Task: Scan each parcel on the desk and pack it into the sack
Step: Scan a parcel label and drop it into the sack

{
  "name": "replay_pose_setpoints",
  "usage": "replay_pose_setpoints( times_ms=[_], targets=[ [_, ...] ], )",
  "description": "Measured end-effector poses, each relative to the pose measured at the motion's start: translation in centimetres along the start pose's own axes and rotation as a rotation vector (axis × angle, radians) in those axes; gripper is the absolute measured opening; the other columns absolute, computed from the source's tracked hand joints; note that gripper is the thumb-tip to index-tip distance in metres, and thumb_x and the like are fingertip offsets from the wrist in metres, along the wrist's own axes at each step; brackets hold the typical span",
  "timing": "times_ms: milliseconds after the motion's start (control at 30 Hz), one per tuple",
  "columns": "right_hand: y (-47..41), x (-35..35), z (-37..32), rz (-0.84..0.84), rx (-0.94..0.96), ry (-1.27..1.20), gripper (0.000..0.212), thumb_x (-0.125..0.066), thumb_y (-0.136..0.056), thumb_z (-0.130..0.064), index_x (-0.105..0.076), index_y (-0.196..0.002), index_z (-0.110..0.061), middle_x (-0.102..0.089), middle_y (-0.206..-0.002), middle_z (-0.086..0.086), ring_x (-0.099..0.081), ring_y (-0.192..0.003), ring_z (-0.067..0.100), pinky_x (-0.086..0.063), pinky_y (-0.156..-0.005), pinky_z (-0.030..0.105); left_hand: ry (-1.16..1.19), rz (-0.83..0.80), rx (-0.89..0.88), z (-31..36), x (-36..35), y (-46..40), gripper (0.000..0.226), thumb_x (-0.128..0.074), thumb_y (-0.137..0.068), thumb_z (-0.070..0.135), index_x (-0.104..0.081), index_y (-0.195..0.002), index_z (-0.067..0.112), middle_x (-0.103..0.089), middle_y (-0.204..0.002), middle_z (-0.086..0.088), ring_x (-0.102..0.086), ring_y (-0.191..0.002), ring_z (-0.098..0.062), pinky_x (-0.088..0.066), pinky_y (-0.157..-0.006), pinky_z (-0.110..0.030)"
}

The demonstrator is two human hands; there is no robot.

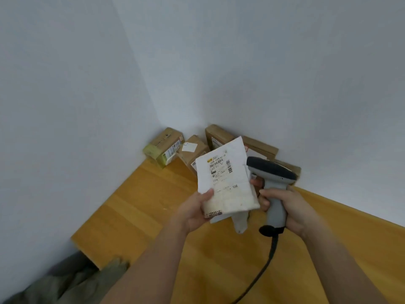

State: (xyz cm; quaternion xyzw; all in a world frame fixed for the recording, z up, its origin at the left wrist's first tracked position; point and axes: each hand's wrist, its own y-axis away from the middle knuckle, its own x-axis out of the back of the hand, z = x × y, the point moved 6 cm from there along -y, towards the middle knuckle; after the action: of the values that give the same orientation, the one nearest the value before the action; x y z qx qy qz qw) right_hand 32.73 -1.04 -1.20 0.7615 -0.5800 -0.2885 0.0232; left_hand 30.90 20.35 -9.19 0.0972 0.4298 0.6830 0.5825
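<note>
My left hand [197, 210] grips a white soft parcel [226, 183] by its lower left corner and holds it above the wooden desk [140, 207], its printed label facing up. My right hand [289, 209] grips the handle of a grey barcode scanner [272, 172] whose dark head sits just right of the parcel. The scanner's black cable [266, 266] runs down over the desk. An olive-grey sack [72, 279] lies below the desk's left edge.
Several cardboard parcels stand against the walls in the desk's far corner: a yellow-green taped box [163, 147], a brown box with a white sticker [192, 150], and flat brown boxes [260, 148] behind the held parcel. White walls close in on the left and behind.
</note>
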Motion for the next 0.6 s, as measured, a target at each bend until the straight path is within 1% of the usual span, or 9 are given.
replay_pose_setpoints(
  times_ms=[67, 133, 233, 300, 367, 433, 500, 533, 600],
  targets=[
    [0.6, -0.6, 0.3, 0.082, -0.010, 0.138, 0.020, -0.064, -0.086, -0.001, -0.068, -0.106, -0.001, -0.061, -0.074, 0.011, -0.053, -0.060, 0.016, -0.049, -0.055, 0.027, -0.009, 0.018, -0.044, 0.8, 1.7, 1.7, 0.031, -0.062, -0.092, 0.012, -0.057, -0.123, 0.013, -0.072, -0.114, -0.007, -0.069, -0.100, -0.025, -0.058, -0.066, -0.036],
    [0.8, -0.9, 1.0, 0.173, -0.060, 0.269, 0.014, -0.065, -0.088, -0.007, -0.064, -0.102, -0.004, -0.061, -0.077, 0.010, -0.055, -0.062, 0.017, -0.049, -0.057, 0.030, 0.007, 0.078, -0.089, 1.3, 4.0, 3.0, 0.034, -0.062, -0.092, 0.008, -0.056, -0.125, 0.008, -0.070, -0.117, -0.012, -0.068, -0.104, -0.031, -0.059, -0.068, -0.041],
    [1.2, -1.8, 2.5, 0.234, -0.173, 0.332, 0.034, -0.067, -0.088, -0.021, -0.054, -0.116, -0.006, -0.060, -0.096, 0.016, -0.059, -0.064, 0.020, -0.049, -0.053, 0.032, 0.035, 0.211, -0.147, 1.4, 7.7, 5.2, 0.036, -0.057, -0.093, 0.002, -0.052, -0.129, 0.003, -0.065, -0.124, -0.019, -0.066, -0.105, -0.037, -0.060, -0.067, -0.049],
    [1.7, -2.6, 3.2, 0.274, -0.210, 0.387, 0.038, -0.066, -0.088, -0.026, -0.051, -0.119, -0.009, -0.060, -0.105, 0.018, -0.062, -0.066, 0.022, -0.049, -0.053, 0.032, 0.052, 0.278, -0.168, 1.2, 9.8, 6.8, 0.037, -0.053, -0.094, -0.002, -0.051, -0.130, 0.004, -0.063, -0.126, -0.019, -0.065, -0.106, -0.038, -0.059, -0.069, -0.053],
    [2.3, -3.5, 3.2, 0.338, -0.182, 0.428, 0.037, -0.065, -0.089, -0.028, -0.052, -0.119, -0.010, -0.061, -0.108, 0.018, -0.065, -0.068, 0.023, -0.049, -0.052, 0.031, 0.067, 0.314, -0.180, 0.9, 11.5, 8.4, 0.038, -0.049, -0.095, -0.004, -0.050, -0.132, 0.006, -0.061, -0.128, -0.019, -0.063, -0.108, -0.039, -0.057, -0.073, -0.055],
    [3.2, -4.7, 2.6, 0.398, -0.123, 0.489, 0.040, -0.065, -0.088, -0.031, -0.053, -0.119, -0.009, -0.060, -0.110, 0.017, -0.066, -0.069, 0.023, -0.050, -0.052, 0.030, 0.106, 0.330, -0.193, 0.8, 12.8, 10.0, 0.040, -0.046, -0.095, -0.007, -0.049, -0.133, 0.007, -0.060, -0.130, -0.018, -0.061, -0.108, -0.040, -0.055, -0.070, -0.054],
    [4.2, -6.6, 1.7, 0.384, -0.078, 0.480, 0.036, -0.065, -0.090, -0.030, -0.053, -0.117, -0.009, -0.060, -0.106, 0.017, -0.065, -0.069, 0.022, -0.052, -0.057, 0.033, 0.139, 0.338, -0.213, 0.9, 13.7, 11.6, 0.043, -0.042, -0.095, -0.010, -0.047, -0.134, 0.008, -0.059, -0.130, -0.019, -0.060, -0.107, -0.040, -0.052, -0.065, -0.053],
    [4.8, -7.8, 1.4, 0.336, -0.071, 0.434, 0.032, -0.063, -0.092, -0.029, -0.052, -0.115, -0.010, -0.060, -0.102, 0.016, -0.064, -0.069, 0.021, -0.053, -0.060, 0.034, 0.144, 0.340, -0.228, 1.1, 14.0, 12.3, 0.044, -0.042, -0.095, -0.011, -0.047, -0.135, 0.007, -0.058, -0.131, -0.020, -0.059, -0.107, -0.040, -0.052, -0.065, -0.053],
    [6.2, -10.6, 1.0, 0.212, -0.082, 0.357, 0.028, -0.063, -0.094, -0.027, -0.051, -0.114, -0.011, -0.061, -0.100, 0.015, -0.063, -0.069, 0.019, -0.053, -0.060, 0.030, 0.144, 0.346, -0.261, 1.4, 14.7, 13.7, 0.045, -0.043, -0.095, -0.011, -0.045, -0.137, 0.005, -0.057, -0.132, -0.021, -0.059, -0.109, -0.042, -0.052, -0.069, -0.055]
  ],
)
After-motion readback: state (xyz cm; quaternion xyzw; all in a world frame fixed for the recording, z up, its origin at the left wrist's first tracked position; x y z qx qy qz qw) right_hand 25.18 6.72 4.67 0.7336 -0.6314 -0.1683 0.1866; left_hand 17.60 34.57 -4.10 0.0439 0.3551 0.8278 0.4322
